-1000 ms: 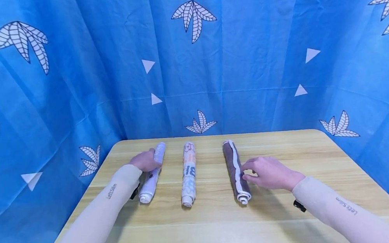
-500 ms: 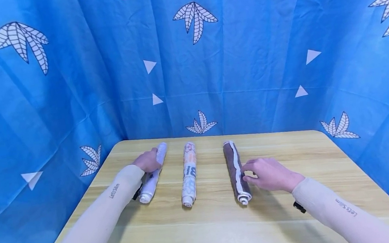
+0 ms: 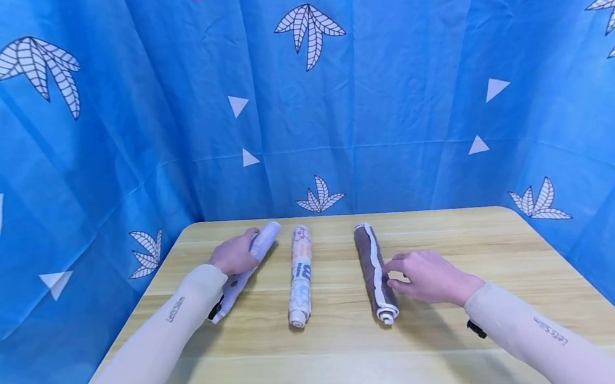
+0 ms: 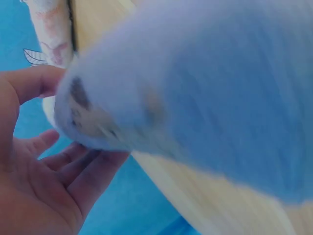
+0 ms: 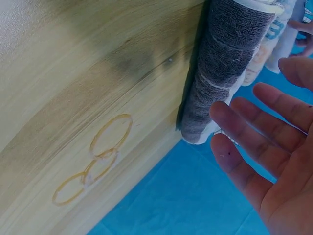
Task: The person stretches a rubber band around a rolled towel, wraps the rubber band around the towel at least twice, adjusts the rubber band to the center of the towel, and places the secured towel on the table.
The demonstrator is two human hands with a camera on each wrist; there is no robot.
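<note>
My left hand (image 3: 234,255) grips a rolled pale lavender towel (image 3: 261,243) at the left of the table. Close up in the left wrist view, the towel (image 4: 161,93) shows a small animal print, with thumb and fingers on either side of it. A white rolled towel (image 3: 298,279) with coloured lettering lies in the middle, untouched. To its right lies a brown rolled towel (image 3: 367,260) with a white wavy edge. My right hand (image 3: 427,275) is beside the brown roll, fingers loosely bent; in the right wrist view they hold nothing. Whether the fingertips touch the roll, I cannot tell.
Three thin yellow loops (image 5: 100,161), like rubber bands, lie on the wooden table (image 3: 324,369) in the right wrist view. A blue patterned curtain (image 3: 408,83) hangs behind the table and along both sides.
The left hand has turned the lavender towel, swinging its far end to the right and its near end to the left. The right hand and the other two rolls stay put.
</note>
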